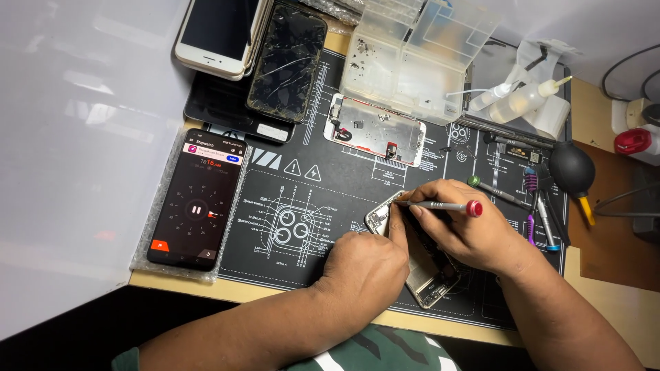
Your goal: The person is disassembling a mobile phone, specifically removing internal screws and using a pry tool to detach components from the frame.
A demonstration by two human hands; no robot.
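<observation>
On the black work mat (344,199): an opened phone body (423,264) lay at about five o'clock from the mat's centre, its insides facing up.
Left hand (364,264): it rested closed on the phone body's left edge, steadying it.
Right hand (460,223): its fingers were pinched around a thin screwdriver (440,205) with a red cap, the tip down at the phone's top end.
Already done: the screen was off; a detached white display panel (377,130) lay at twelve o'clock, face down.
Still left, I judged: internal screws or parts, since the driver was at work inside.
Nearby: a clear parts tray (412,62) at one o'clock, a phone showing a stopwatch (196,199) at nine o'clock, spare drivers (543,220) at three o'clock.
</observation>
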